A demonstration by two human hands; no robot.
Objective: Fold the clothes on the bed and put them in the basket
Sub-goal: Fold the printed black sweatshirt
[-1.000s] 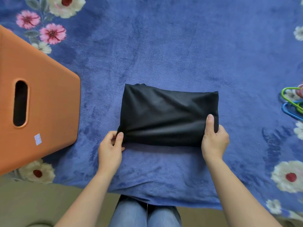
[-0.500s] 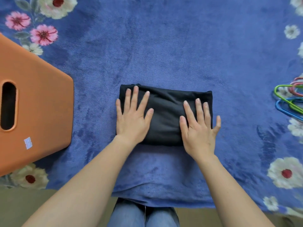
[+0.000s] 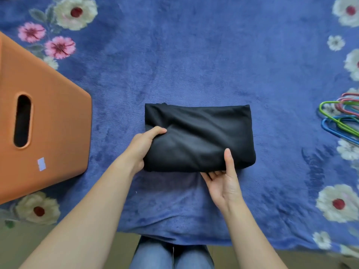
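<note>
Left hand [image 3: 142, 147], right hand [image 3: 223, 183] around garment [image 3: 198, 133]

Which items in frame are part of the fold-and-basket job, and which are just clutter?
Job: folded black garment, gripped by left hand and right hand; orange basket on the left.
Lying about: coloured hangers at the right edge; floral blanket underneath.

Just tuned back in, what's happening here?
A person holds the folded black garment by its near edge with both hands: the left hand grips the near left corner, the right hand pinches it, thumb on top and fingers underneath. It lies on the blue floral blanket, not yet in the orange basket, which stands apart to the left. Coloured hangers lie at the right edge.
</note>
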